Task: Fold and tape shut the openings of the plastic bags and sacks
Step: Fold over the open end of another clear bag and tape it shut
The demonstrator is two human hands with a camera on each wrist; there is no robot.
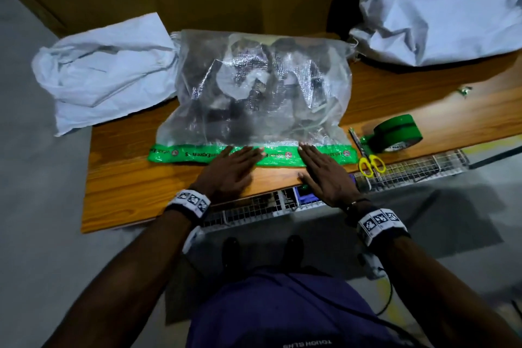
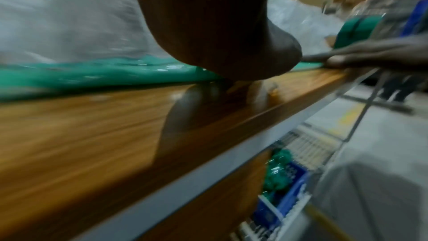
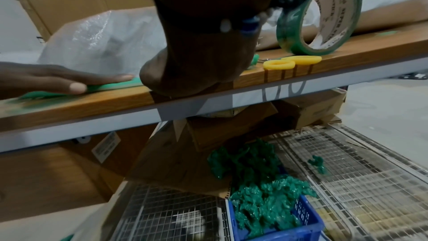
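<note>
A clear woven plastic sack with dark contents lies on the wooden table. A strip of green tape runs along its near, folded edge. My left hand lies flat with straight fingers pressing the tape near the middle. My right hand lies flat beside it, fingers pressing the tape further right. In the right wrist view the left hand rests flat on the green tape. The left wrist view shows the right hand flat on the tape.
A green tape roll and yellow-handled scissors lie at the right. A white sack sits at the left, a larger white sack at the back right. Under the table a blue crate holds crumpled green tape.
</note>
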